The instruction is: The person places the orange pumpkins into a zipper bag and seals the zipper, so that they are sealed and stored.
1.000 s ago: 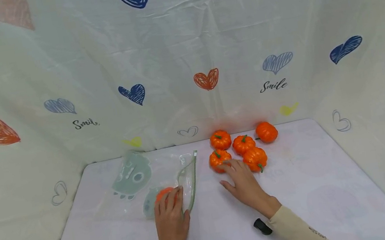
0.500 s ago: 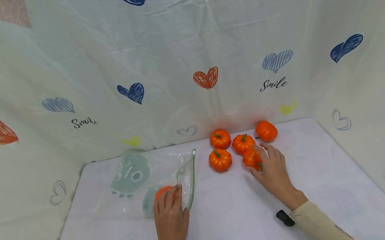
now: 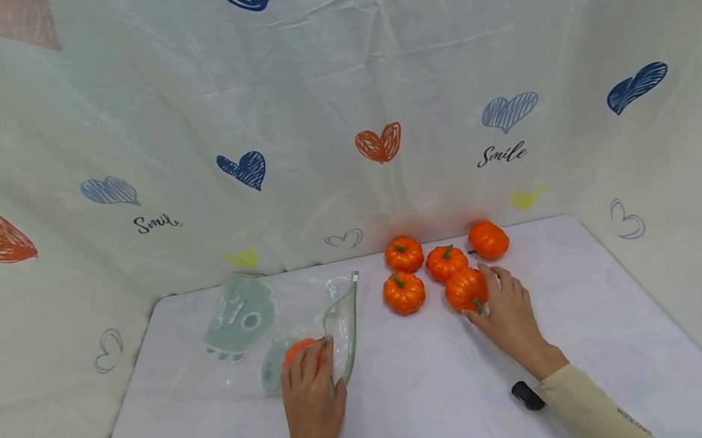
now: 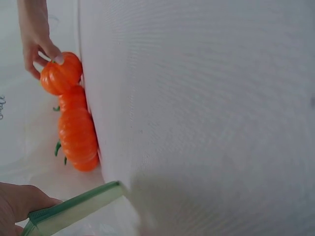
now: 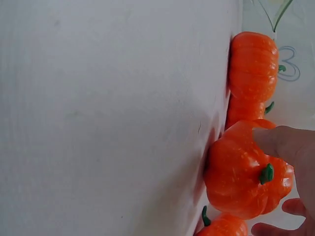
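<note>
- Pumpkins (image 3: 404, 293): bright orange, flecked with paler spots in the right wrist view.
- Stems (image 3: 478, 304): green.
- Bag (image 3: 298, 302): clear, printed with pale grey-green cartoon figures marked in white.
- Bag strip (image 3: 353, 319): green, with a white tip.
- Item showing through the bag (image 3: 299, 350): orange.
- Table (image 3: 420, 405): white with a faint violet cast.
- Curtain (image 3: 304, 90): off-white, patterned with hearts (image 3: 379, 144) in scribbled navy, light blue and orange-red, plain yellow, and thin grey outline.
- Lettering (image 3: 501, 154): black script reading "Smile", printed twice.
- Sleeves (image 3: 586, 407): beige; the right one bears dark characters.
- Wrist devices (image 3: 527, 395): black.
</note>
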Motion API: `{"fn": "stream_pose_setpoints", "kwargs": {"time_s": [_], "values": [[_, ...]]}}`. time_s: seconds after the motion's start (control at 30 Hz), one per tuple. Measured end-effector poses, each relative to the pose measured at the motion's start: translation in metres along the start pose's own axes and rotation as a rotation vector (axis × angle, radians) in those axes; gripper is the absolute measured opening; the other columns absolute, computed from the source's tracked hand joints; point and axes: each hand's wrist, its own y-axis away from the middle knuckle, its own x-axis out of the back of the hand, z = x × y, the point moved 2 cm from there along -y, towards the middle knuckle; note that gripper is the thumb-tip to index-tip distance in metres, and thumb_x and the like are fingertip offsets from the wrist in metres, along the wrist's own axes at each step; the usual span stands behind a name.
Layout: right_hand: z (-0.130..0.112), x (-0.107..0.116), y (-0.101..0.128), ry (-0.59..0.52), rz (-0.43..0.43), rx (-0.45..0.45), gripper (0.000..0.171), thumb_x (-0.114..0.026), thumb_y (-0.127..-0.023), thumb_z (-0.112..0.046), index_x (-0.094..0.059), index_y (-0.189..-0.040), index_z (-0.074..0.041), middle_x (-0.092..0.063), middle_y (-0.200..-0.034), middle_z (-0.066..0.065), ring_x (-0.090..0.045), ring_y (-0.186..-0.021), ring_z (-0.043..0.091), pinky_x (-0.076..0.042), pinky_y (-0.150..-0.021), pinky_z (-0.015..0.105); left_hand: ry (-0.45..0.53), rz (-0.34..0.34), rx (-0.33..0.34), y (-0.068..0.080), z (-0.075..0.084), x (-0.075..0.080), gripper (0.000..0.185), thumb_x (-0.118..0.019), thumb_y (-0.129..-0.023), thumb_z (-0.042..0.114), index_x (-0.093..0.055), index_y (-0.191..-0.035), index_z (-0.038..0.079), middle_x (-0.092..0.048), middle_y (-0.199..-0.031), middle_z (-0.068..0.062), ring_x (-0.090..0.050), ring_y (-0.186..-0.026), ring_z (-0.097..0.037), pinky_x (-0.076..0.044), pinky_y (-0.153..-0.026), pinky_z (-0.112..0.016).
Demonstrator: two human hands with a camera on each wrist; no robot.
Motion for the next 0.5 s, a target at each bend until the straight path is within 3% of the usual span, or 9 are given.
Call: {"fn": "stream_pose_setpoints", "kwargs": {"time_s": [0.3, 0.5], "values": [[0.0029, -0.0070, -0.0032, 0.034, -0.085, -0.033, 0.093, -0.089, -0.084, -0.015, -0.036, -0.156, 0.006, -0.047, -0.141, 0.035, -0.045, -0.128, 0.053, -0.036, -0.111, 0.069, 0.011, -0.008, 0.007, 0.0004, 0.0010, 0.0002, 0.079, -0.100, -0.057, -0.002, -0.071, -0.131, -0.001, -0.068, -0.127, -0.014, -0.059, -0.114, -0.037, -0.046, -0.098, -0.054], [0.0024, -0.0100, -0.0052, 0.014, -0.072, -0.013, 0.095, -0.090, -0.082, -0.014, -0.034, -0.157, 0.007, -0.048, -0.141, 0.035, -0.046, -0.128, 0.053, -0.037, -0.111, 0.069, 0.010, -0.004, 0.001, 0.0008, 0.0007, 0.0010, 0.080, -0.100, -0.057, -0.001, -0.071, -0.131, -0.001, -0.068, -0.127, -0.014, -0.058, -0.115, -0.037, -0.046, -0.099, -0.053]]}}
